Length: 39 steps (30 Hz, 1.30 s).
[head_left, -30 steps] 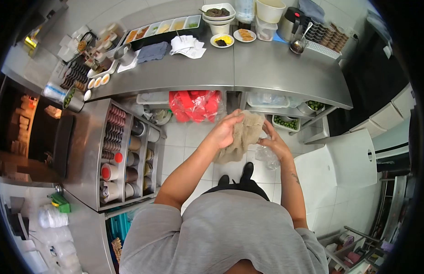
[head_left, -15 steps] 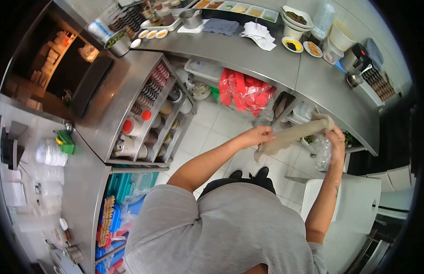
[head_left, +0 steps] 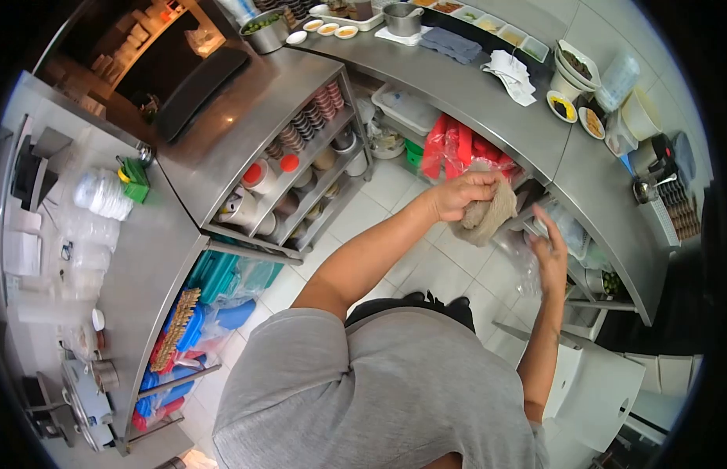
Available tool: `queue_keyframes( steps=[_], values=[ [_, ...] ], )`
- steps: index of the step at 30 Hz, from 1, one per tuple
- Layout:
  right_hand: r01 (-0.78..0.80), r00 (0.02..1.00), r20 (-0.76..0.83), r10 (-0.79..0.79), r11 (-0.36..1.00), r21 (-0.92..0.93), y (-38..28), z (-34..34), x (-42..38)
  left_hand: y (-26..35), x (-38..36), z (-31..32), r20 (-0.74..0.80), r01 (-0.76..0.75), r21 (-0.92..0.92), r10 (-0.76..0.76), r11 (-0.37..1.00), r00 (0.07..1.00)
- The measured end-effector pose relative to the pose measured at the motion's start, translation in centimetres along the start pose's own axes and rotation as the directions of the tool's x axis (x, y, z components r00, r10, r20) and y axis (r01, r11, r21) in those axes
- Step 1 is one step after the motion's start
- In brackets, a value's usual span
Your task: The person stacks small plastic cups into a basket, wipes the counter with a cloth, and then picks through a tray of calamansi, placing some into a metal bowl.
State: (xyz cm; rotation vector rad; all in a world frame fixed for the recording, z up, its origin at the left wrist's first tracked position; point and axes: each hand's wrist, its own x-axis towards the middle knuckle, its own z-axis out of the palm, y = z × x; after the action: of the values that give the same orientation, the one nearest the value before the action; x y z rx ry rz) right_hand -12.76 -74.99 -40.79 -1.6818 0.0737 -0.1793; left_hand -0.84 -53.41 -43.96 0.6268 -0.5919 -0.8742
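A beige cloth (head_left: 482,223) hangs bunched from my left hand (head_left: 463,195), whose fingers are closed on its top edge. My right hand (head_left: 549,254) is apart from the cloth, to its right, with the fingers spread and nothing in them. Just left of my right hand, a clear plastic bag (head_left: 522,267) shows low down by the counter's lower shelf. Red plastic bags (head_left: 465,150) lie under the counter beyond the cloth, which overlaps their lower part in this view.
A steel counter (head_left: 465,86) curves across the front, bearing napkins (head_left: 510,76), a blue-grey cloth (head_left: 451,44) and small dishes. Shelves with stacked cups (head_left: 305,127) stand at left. A white plastic piece of furniture (head_left: 598,383) is at my right, above the tiled floor (head_left: 426,270).
The cloth, stretched between both hands before, is now gathered in my left hand. My right hand has let go of it, and the view has shifted so the counter sits further right.
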Motion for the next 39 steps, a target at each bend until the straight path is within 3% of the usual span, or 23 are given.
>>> queue_keyframes(
  steps=[3, 6, 7, 9, 12, 16, 20, 23, 24, 25, 26, 29, 32, 36, 38, 39],
  values=[
    [0.250, 0.961, 0.172, -0.217, 0.947, -0.200, 1.4, 2.7, 3.4, 0.8, -0.3, -1.1, 0.089, 0.000, 0.069, -0.007, 0.998, 0.996],
    [0.062, 0.829, 0.550, 0.099, 0.962, -0.266, 4.6, 3.0, 5.6, 1.6, -2.0, -1.6, 0.050, 0.008, 0.178, -0.017, 0.984, 0.999],
    [0.028, 0.810, 0.573, 0.128, 0.967, -0.255, 4.9, 3.4, 5.5, 1.7, -2.7, -1.8, 0.010, -0.001, 0.229, -0.002, 0.973, 1.000],
    [0.016, 0.820, 0.541, 0.184, 0.939, -0.343, 4.9, 3.6, 5.3, 2.0, -4.5, -2.3, -0.067, -0.007, 0.326, 0.031, 0.945, 0.997],
    [0.018, 0.849, 0.492, 0.193, 0.920, -0.391, 4.6, 3.1, 4.7, 2.1, -8.0, -4.3, -0.186, -0.099, 0.175, 0.131, 0.980, 0.974],
    [0.169, 0.890, 0.444, 0.100, 0.833, -0.526, 2.9, 3.3, 4.8, 0.1, -11.0, -8.0, -0.401, -0.144, 0.207, 0.218, 0.968, 0.890],
    [0.142, 0.918, 0.389, 0.073, 0.857, -0.495, 1.0, 3.9, 5.7, -1.8, -11.0, -9.6, -0.548, -0.272, 0.101, 0.282, 0.957, 0.788],
    [0.066, 0.921, 0.383, 0.075, 0.937, -0.343, -0.1, 4.4, 6.2, -1.4, -9.1, -6.6, -0.670, -0.210, -0.077, 0.106, 0.975, 0.735],
    [0.019, 0.914, 0.390, 0.110, 0.950, -0.311, -1.0, 4.3, 6.3, -2.0, -8.7, -5.6, -0.611, -0.059, 0.263, 0.213, 0.963, 0.763],
    [-0.030, 0.906, 0.397, 0.145, 0.959, -0.282, -1.6, 4.1, 6.4, -2.8, -8.4, -4.7, -0.521, 0.082, 0.573, 0.285, 0.815, 0.805],
    [0.039, 0.913, 0.396, 0.102, 0.943, -0.332, -1.8, 3.7, 6.4, -3.3, -8.3, -4.1, -0.414, 0.191, 0.811, 0.311, 0.553, 0.856],
    [0.244, 0.927, 0.374, -0.038, 0.816, -0.523, -2.5, 1.7, 5.8, -3.9, -8.4, -4.6, -0.345, 0.263, 0.906, 0.222, 0.331, 0.912],
    [0.315, 0.936, 0.343, -0.083, 0.634, -0.706, -1.7, -0.4, 4.7, -1.3, -9.1, -4.2, -0.470, 0.331, 0.775, 0.140, 0.538, 0.872],
    [0.226, 0.973, 0.207, -0.098, 0.560, -0.797, -1.2, 0.1, 2.7, 0.8, -9.3, -2.7, -0.456, 0.242, 0.648, 0.113, 0.722, 0.883],
    [0.216, 0.968, 0.058, -0.243, 0.700, -0.681, -2.2, 1.0, 1.9, 1.9, -8.7, -0.4, -0.401, 0.111, 0.571, 0.158, 0.814, 0.902],
    [0.219, 0.954, -0.029, -0.298, 0.760, -0.612, -2.6, 1.3, 1.8, 2.6, -8.1, 1.6, -0.340, 0.047, 0.609, 0.208, 0.792, 0.917]
  ],
)
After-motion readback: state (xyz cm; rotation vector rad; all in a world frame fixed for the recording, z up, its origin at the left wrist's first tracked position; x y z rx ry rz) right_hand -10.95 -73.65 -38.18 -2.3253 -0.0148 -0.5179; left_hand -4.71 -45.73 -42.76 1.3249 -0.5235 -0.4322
